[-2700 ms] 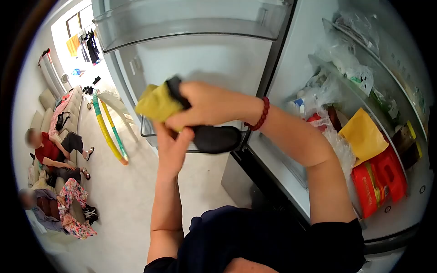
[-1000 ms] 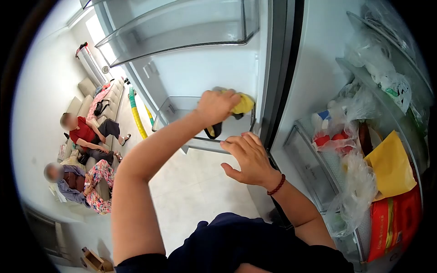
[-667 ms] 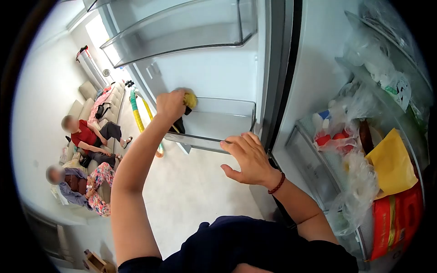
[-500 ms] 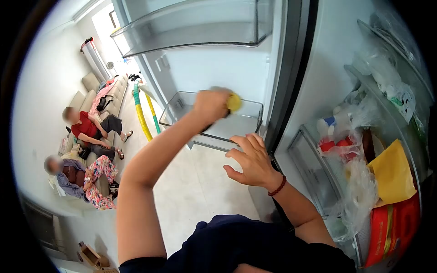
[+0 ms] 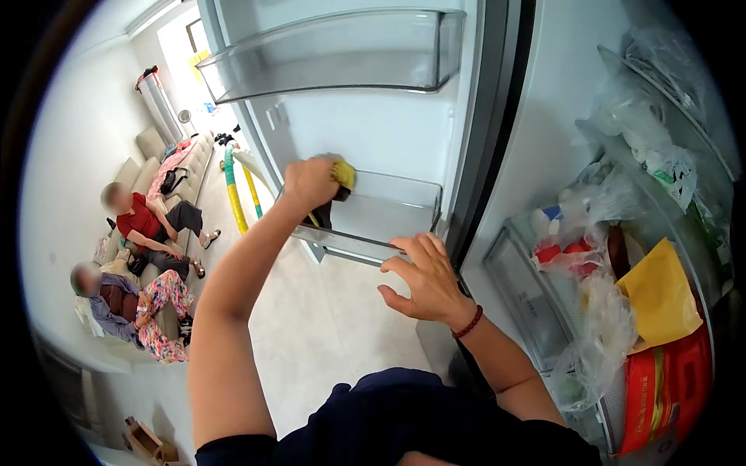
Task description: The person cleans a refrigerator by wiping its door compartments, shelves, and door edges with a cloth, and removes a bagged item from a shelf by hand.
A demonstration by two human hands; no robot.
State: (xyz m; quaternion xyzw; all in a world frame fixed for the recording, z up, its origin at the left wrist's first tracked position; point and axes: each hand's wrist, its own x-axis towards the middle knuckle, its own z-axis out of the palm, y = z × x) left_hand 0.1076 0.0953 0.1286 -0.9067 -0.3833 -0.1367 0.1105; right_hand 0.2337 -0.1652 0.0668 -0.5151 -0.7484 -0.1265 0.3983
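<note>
My left hand (image 5: 311, 185) is closed around a crumpled yellow-and-dark cloth (image 5: 343, 175), inside the left part of the lower door bin. A dark part hangs below the fist. This lower bin (image 5: 396, 203) is clear plastic, fixed to the inside of the open fridge door (image 5: 365, 128). My right hand (image 5: 427, 279), with a dark red bead bracelet at the wrist, has its fingers apart and curved near the bin's front right corner. Its fingertips overlap the rim in view; I cannot tell whether they touch it. Nothing shows in that hand.
Above is another clear door bin (image 5: 334, 62). At right, fridge shelves carry plastic bags (image 5: 602, 334), a yellow packet (image 5: 659, 299) and a red package (image 5: 667, 396). Two people sit on a sofa (image 5: 148, 144) at left. Green-and-yellow hoops (image 5: 233, 194) stand behind the door.
My left hand has moved left along the lower bin with the cloth. My right hand keeps nearly the same place and pose. The view has shifted slightly.
</note>
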